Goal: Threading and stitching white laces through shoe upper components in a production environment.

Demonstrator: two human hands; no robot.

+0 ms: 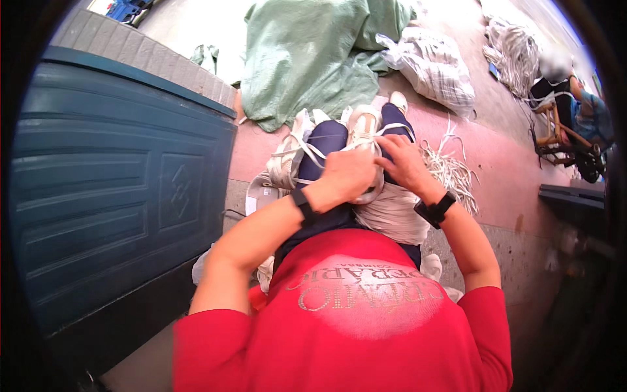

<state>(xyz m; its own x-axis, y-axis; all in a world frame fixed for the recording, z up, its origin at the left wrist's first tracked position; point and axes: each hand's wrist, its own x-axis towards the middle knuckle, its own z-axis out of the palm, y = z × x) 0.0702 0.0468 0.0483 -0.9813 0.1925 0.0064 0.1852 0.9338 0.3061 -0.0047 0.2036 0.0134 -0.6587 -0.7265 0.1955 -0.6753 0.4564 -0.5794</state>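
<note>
A pale shoe [363, 123] rests between my knees with its laced upper facing up. My left hand [351, 172] is closed at its lace opening, fingers curled on a white shoelace [394, 127]. My right hand [403, 162] meets it from the other side, its fingers pinched on the lace; the exact grip is partly hidden. Beside my left knee is another pale shoe [285, 161] with a long white lace trailing across my leg. A thick bundle of white laces [390, 215] lies on my lap under my right hand.
Loose white laces [452, 168] are heaped right of my knee. Ahead stand a green tarp-covered pile [307, 59] and a stuffed white plastic bag [436, 68]. A dark blue panelled door [124, 176] stands close on my left. A person [591, 117] sits at far right.
</note>
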